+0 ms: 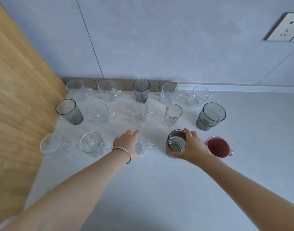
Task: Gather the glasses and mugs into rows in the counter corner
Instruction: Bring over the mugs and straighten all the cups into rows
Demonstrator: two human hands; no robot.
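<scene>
I have both hands on the front row. My left hand point(127, 144) wraps a clear glass mug point(142, 145) from its left side, fingers curled over the rim and thumb low at the near wall, handle pointing right; I judge this grip suits sliding the mug into line, not lifting it. My right hand point(192, 146) holds a dark metal-lined cup point(175, 144), fingers over the far rim and thumb at the near base, closed on its wall from the right. Just beside that hand, to its right, stands a pink mug point(218, 146), partly hidden by my wrist.

The glasses and mugs stand upright in three rows in the corner. The back row, along the wall, holds four clear mugs and a smoky ribbed tumbler point(141, 90). The middle row runs from a second smoky tumbler point(69, 111) past two clear mugs and a glass with red print point(173, 115) to a wide grey glass point(210, 115). The front row begins with two clear mugs at the left, well apart from each other. I judge the gathering nearly done, with only spacing left to even out.

The counter point(159, 189) is pale and matte. A wooden panel point(17, 97) closes the corner at left; the grey wall point(159, 39) behind carries a socket point(288, 27) at upper right.
</scene>
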